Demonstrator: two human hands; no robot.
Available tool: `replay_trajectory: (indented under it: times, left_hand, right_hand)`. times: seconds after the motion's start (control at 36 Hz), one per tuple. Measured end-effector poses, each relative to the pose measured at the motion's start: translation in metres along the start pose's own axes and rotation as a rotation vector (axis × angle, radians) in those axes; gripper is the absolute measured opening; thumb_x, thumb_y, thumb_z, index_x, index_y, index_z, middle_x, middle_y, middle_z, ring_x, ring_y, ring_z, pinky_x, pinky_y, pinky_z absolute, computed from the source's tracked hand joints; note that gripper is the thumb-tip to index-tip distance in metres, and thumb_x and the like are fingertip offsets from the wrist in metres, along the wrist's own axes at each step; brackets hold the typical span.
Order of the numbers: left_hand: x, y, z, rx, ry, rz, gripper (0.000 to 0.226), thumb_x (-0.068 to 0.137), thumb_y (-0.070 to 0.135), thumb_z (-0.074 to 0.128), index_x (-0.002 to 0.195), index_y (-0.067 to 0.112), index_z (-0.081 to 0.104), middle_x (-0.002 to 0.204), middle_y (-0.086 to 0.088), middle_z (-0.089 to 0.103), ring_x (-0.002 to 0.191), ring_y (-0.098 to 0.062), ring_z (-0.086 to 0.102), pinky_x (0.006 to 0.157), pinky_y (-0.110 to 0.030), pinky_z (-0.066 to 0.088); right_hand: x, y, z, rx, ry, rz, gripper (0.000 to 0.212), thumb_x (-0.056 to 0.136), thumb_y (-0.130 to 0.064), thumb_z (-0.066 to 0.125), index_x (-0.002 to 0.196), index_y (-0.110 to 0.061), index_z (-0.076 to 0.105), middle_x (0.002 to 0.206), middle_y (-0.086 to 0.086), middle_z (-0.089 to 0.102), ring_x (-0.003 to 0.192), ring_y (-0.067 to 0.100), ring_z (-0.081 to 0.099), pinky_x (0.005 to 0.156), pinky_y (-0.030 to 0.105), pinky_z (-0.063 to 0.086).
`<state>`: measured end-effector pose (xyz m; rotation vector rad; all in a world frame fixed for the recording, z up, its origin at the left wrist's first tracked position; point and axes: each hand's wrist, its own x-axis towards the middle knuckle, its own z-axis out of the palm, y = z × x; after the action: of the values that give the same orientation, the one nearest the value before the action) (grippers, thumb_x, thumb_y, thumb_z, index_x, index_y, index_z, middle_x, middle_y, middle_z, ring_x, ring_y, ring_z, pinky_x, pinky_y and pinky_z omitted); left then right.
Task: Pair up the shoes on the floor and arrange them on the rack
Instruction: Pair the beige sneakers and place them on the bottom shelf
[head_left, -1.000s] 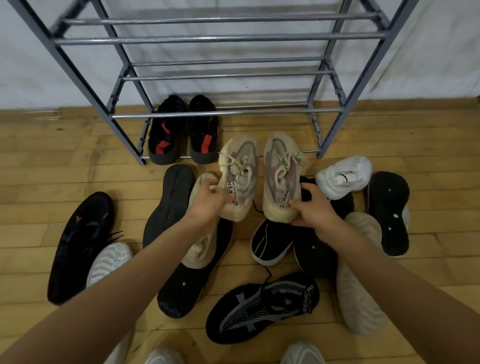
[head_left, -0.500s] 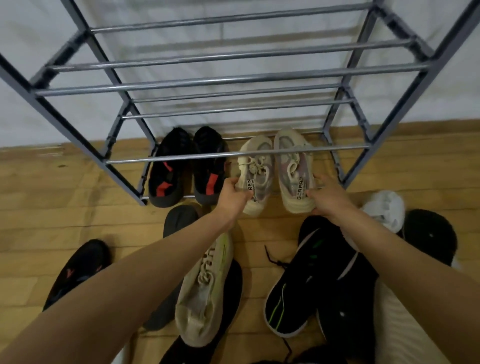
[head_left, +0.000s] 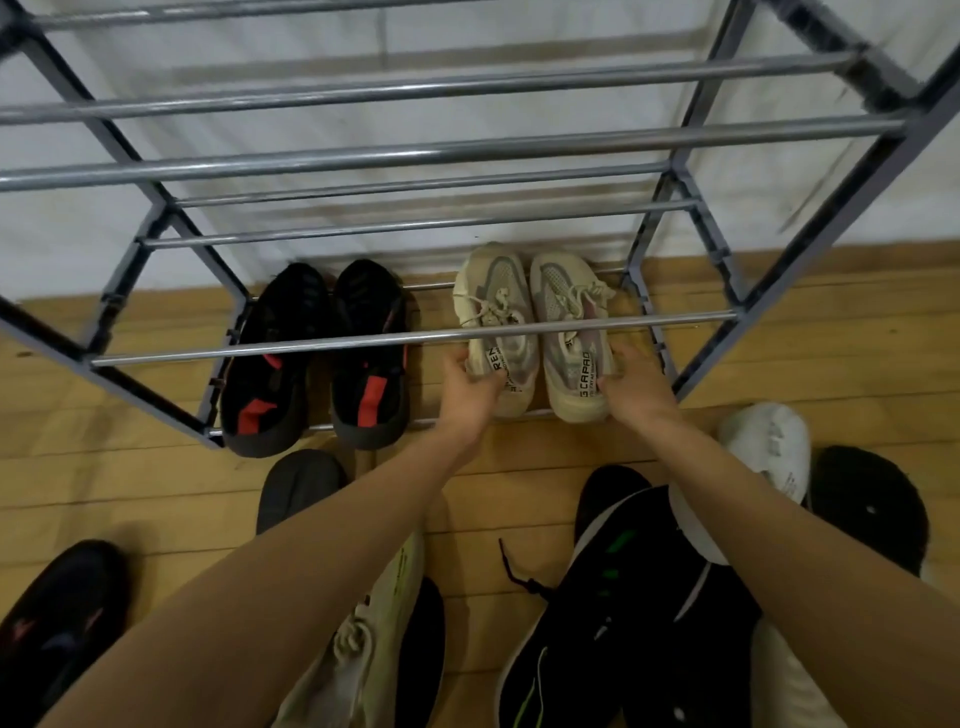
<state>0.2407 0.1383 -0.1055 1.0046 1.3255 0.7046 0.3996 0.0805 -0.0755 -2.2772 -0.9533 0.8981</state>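
Two beige sneakers rest side by side on the bottom tier of the grey metal rack (head_left: 415, 336), toes toward the wall. My left hand (head_left: 470, 387) grips the heel of the left beige sneaker (head_left: 496, 312). My right hand (head_left: 636, 384) holds the heel of the right beige sneaker (head_left: 571, 332). A black pair with red patches (head_left: 317, 358) sits on the same tier to the left.
Loose shoes lie on the wooden floor near me: a dark upturned shoe (head_left: 298, 486), a cream sneaker (head_left: 363, 639), a black sneaker with green marks (head_left: 597, 613), a white shoe (head_left: 769, 441), a black sole (head_left: 872, 509) and a black shoe (head_left: 57, 613) at far left. A white wall stands behind the rack.
Both hands carried the beige pair forward from above the floor pile and under the rail onto the bottom tier. The view moved closer to the rack.
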Motion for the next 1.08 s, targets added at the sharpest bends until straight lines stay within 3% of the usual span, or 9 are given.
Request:
replay_trajectory:
  times: [0.22,0.33,0.5,0.81,0.97,1.08]
  left_hand:
    - [0.001,-0.018,0.008,0.033,0.017,0.018,0.053,0.088,0.016,0.062,0.133,0.018,0.035,0.121,-0.007,0.059,0.112,-0.024,0.058,0.098,-0.047,0.050]
    - [0.010,-0.022,0.003,0.189,0.003,0.004,0.054,0.084,0.029,0.060,0.134,0.027,0.038,0.126,-0.003,0.058,0.126,-0.029,0.048,0.104,-0.051,0.042]
    - [0.017,-0.020,-0.008,0.252,0.003,-0.003,0.049,0.084,0.025,0.063,0.132,0.021,0.049,0.134,-0.007,0.052,0.123,-0.027,0.051,0.103,-0.048,0.045]
    - [0.007,-0.001,-0.002,0.291,-0.042,0.015,0.045,0.092,0.013,0.057,0.135,0.015,0.047,0.129,-0.006,0.058,0.117,-0.024,0.055,0.101,-0.042,0.048]
    - [0.011,-0.016,-0.003,0.377,-0.066,0.045,0.043,0.090,0.029,0.056,0.132,0.022,0.050,0.128,-0.005,0.057,0.119,-0.026,0.053,0.101,-0.047,0.046]
    - [-0.006,-0.009,-0.010,0.274,-0.086,0.052,0.039,0.094,0.017,0.053,0.134,0.018,0.049,0.127,-0.001,0.059,0.116,-0.019,0.056,0.101,-0.037,0.047]
  right_hand:
    - [0.006,0.008,0.004,0.028,0.045,0.007,0.050,0.097,-0.009,0.045,0.145,-0.021,0.034,0.142,0.006,0.047,0.117,0.028,0.054,0.090,0.038,0.047]
    - [0.004,0.013,0.004,0.033,0.069,0.022,0.048,0.098,-0.009,0.042,0.144,-0.022,0.035,0.133,0.008,0.055,0.104,0.030,0.059,0.076,0.035,0.047]
    - [0.007,0.015,0.001,-0.053,0.055,0.047,0.047,0.098,-0.011,0.042,0.145,-0.019,0.035,0.119,0.013,0.061,0.095,0.033,0.062,0.086,0.048,0.052]
    - [0.006,0.014,0.008,-0.095,0.104,-0.045,0.039,0.097,-0.006,0.038,0.134,-0.014,0.048,0.110,0.014,0.061,0.100,0.033,0.059,0.070,0.032,0.042]
    - [0.008,0.014,0.004,-0.043,0.083,-0.010,0.045,0.100,-0.010,0.036,0.145,-0.016,0.036,0.110,0.013,0.061,0.091,0.029,0.058,0.063,0.029,0.040]
    - [-0.004,0.011,0.007,0.093,0.091,0.017,0.052,0.101,-0.021,0.038,0.150,-0.021,0.022,0.150,0.006,0.037,0.124,0.027,0.049,0.080,0.025,0.036]
